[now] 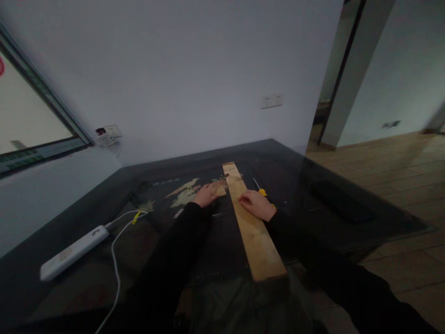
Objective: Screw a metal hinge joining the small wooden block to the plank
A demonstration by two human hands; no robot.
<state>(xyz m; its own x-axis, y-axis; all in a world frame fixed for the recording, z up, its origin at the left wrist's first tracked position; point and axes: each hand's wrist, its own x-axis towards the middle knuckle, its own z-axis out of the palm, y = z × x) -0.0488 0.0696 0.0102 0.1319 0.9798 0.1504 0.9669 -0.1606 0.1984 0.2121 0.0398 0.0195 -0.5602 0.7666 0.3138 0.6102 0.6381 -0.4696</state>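
A long wooden plank (259, 241) lies lengthwise on the dark table, its near end reaching the front edge. My left hand (206, 195) is closed on a small piece of wood (221, 190) against the plank's left side. My right hand (259, 205) rests on the plank near its middle, with thumb and fingers curled together; whatever they pinch is too small to make out. Something small and dark (227, 175) sits on the plank toward its far end. Just right of the plank lies a screwdriver (262, 191) with a yellow handle, partly hidden behind my right hand.
A white power strip (74, 253) lies at the left, its white cable (116, 264) running over the table. A dark flat object (342, 202) rests at the right. A small labelled item (178, 213) lies near my left wrist. Behind the table (146, 250) stands a wall.
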